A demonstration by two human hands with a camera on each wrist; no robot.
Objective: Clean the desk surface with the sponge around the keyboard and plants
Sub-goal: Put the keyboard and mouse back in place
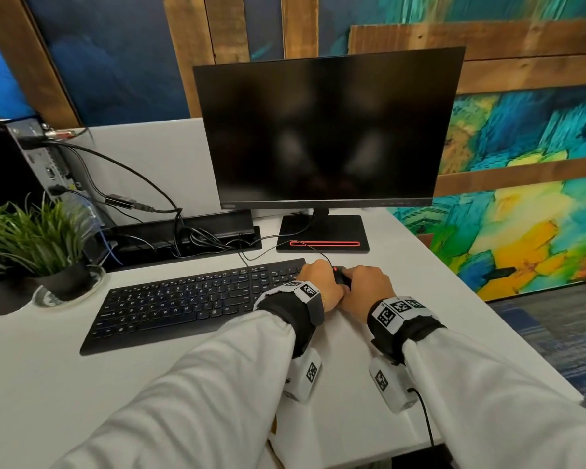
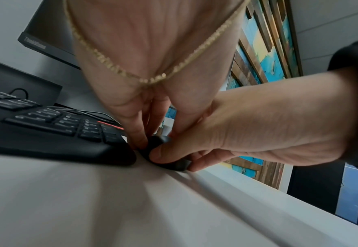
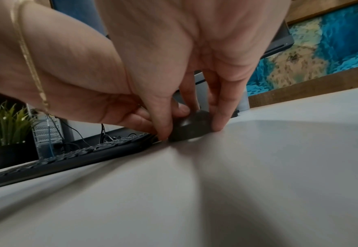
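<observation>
A black wired mouse [image 1: 341,277] lies on the white desk [image 1: 149,374] just off the right end of the black keyboard [image 1: 197,299]. My left hand [image 1: 315,279] reaches over the keyboard's right end, its fingers [image 2: 138,133] curled down onto the mouse's [image 2: 158,142] left side. From the right, my right hand [image 1: 364,280] grips the mouse [image 3: 192,128] between thumb and fingers [image 3: 219,117]. Two potted grass plants [image 1: 44,238] stand at the far left. No sponge is in view.
A dark monitor [image 1: 325,130] on a black stand [image 1: 322,235] stands behind the mouse. A cable tray [image 1: 183,235] with several wires and a computer tower [image 1: 48,164] are at the back left. The desk's right edge [image 1: 508,316] drops to carpet.
</observation>
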